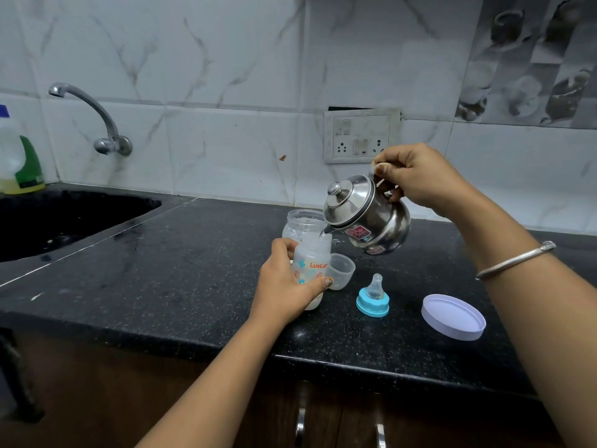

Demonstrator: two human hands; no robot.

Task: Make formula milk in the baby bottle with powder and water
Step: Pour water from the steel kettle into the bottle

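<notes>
My left hand (pixel 286 287) grips the open baby bottle (pixel 312 261), a frosted one with printed flowers, standing on the black counter (pixel 181 273). My right hand (pixel 416 177) holds a steel kettle (pixel 366 215) by its handle, tilted left, its spout over the bottle's mouth with a thin stream of water falling in. Behind the bottle stands an open clear powder jar (pixel 302 223). A clear bottle cap (pixel 341 270) lies right of the bottle. The blue ring with its teat (pixel 373 297) sits further right.
A lilac jar lid (pixel 454 316) lies upside down at the right. The dark sink (pixel 61 218) is at the left under a wall tap (pixel 97 121), with a detergent bottle (pixel 19 163) beside it. A socket panel (pixel 361 135) is on the tiled wall. Cabinet handles (pixel 300 425) sit below the counter edge.
</notes>
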